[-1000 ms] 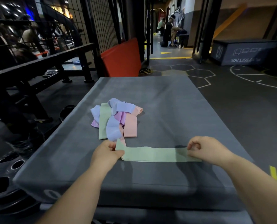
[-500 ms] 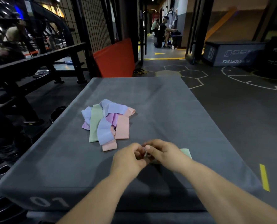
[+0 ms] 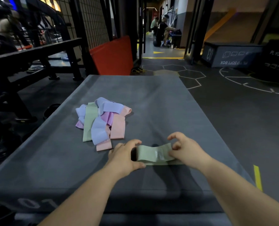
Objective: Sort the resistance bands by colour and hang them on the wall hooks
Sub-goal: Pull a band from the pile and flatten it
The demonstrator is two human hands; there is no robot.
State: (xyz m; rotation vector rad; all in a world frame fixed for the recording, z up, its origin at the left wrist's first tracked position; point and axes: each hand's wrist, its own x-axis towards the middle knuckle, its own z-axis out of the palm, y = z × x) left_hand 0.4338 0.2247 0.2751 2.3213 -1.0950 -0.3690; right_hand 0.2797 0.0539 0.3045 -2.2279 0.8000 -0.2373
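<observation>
On the grey worktop [image 3: 151, 95], left of centre, the pile of bands [image 3: 101, 123] lies mixed: blue-lilac, purple, pink and one more green, all overlapping. Just right of it, near the front edge, your left hand [image 3: 125, 158] curls round one end of the green band [image 3: 153, 154], which looks folded double and sags low over the worktop. Your right hand [image 3: 184, 150] pinches the other end, its spare fingers lifted.

By my reading you are early in the job: one green band is separated, the rest unsorted, nothing hung. No wall hooks show, so I cannot tell where they are.

Around you, a black rack [image 3: 34, 51] stands at the far left, an orange mat [image 3: 112, 56] leans beyond the worktop, and a soft box [image 3: 230, 54] sits well off to the right. Nothing lies between your hands and the pile.
</observation>
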